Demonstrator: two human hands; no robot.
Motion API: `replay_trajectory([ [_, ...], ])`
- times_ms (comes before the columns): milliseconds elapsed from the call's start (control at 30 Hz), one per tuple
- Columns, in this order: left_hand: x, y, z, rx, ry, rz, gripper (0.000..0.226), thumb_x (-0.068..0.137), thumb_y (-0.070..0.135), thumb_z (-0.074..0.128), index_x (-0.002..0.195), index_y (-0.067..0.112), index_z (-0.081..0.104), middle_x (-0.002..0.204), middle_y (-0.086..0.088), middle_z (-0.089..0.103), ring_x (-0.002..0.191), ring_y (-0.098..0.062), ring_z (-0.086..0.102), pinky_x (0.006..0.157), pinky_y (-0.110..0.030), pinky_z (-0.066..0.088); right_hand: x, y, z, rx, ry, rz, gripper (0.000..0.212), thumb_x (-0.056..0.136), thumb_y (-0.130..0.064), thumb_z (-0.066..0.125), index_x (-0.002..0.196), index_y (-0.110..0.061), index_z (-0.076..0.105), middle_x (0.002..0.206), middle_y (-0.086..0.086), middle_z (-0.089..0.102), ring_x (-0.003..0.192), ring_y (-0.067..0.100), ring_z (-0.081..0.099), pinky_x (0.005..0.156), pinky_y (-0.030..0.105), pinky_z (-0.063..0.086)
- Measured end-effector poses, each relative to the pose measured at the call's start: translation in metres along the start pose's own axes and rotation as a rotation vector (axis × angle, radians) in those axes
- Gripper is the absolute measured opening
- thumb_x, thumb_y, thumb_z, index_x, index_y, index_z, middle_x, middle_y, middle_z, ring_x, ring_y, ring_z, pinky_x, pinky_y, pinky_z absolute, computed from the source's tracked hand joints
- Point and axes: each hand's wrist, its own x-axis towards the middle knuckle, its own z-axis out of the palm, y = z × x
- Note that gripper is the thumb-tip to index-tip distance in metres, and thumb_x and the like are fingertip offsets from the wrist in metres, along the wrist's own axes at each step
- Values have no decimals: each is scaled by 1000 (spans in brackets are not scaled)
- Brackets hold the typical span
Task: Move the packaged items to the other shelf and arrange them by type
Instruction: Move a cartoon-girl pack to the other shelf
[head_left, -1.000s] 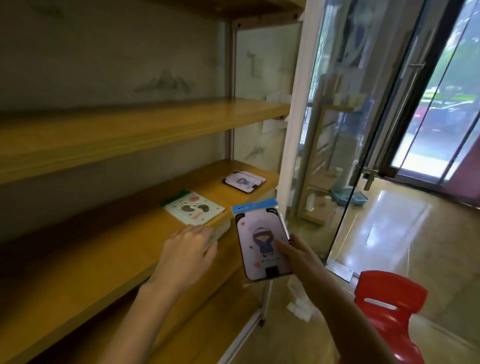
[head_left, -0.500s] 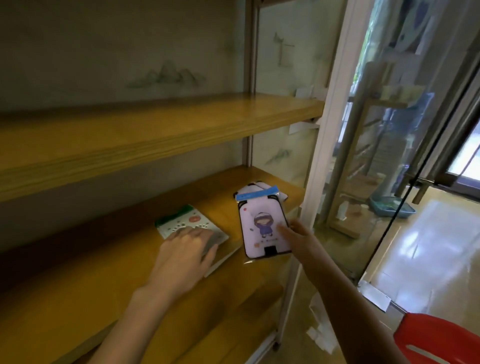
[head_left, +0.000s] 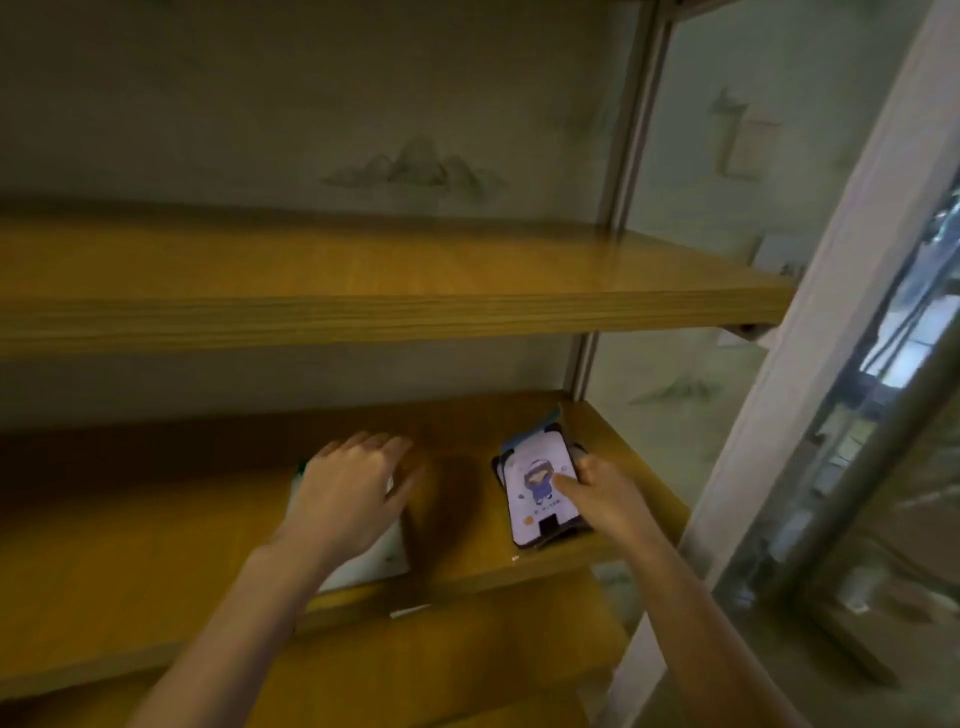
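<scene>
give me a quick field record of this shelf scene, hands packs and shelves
left hand: rests flat on white pack
right hand: holds cartoon pack, thumb on its face
cartoon pack: right end of middle shelf
white pack: near that shelf's front edge, mostly hidden by the hand
upper shelf: above both hands, untouched

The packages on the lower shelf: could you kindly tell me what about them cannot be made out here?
Head view only.
The white package: its print is hidden under the left hand.
The pile beneath the cartoon-girl package: covered by it and the right hand; count unclear.
That package's small text: motion blur.
</scene>
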Motion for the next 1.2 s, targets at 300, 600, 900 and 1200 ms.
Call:
replay_trajectory([
  [300, -4, 18, 15, 44, 26, -176, 37, 94, 43, 40, 117, 20, 58, 111, 1, 65, 103, -19, 59, 82, -33, 48, 8, 10, -18, -605, 92, -191, 47, 88, -52, 52, 116, -14, 52, 109, 6, 62, 97, 22, 61, 63, 26, 38],
  [600, -38, 6, 2, 134, 5, -341, 43, 94, 46, 35, 124, 21, 53, 125, 4, 59, 115, -16, 53, 90, -31, 44, -6, -47, 7, -490, -155, -627, 30, 93, -45, 47, 115, -25, 50, 115, -6, 58, 107, 13, 54, 83, 29, 46],
  [900, -128, -25, -18, 236, -15, -592, 46, 96, 45, 31, 127, 18, 50, 122, 1, 60, 114, -20, 53, 91, -32, 43, -52, -119, 65, -426, -349, -959, 34, 96, -44, 41, 124, -27, 47, 130, -6, 53, 121, 14, 48, 95, 31, 42],
  [1200, -222, -62, -48, 300, 50, -794, 37, 93, 41, 39, 114, 18, 59, 105, 1, 66, 101, -20, 60, 82, -34, 48, -122, -182, 135, -404, -453, -1217, 35, 95, -43, 43, 127, -30, 47, 125, -11, 54, 117, 10, 47, 98, 30, 42],
])
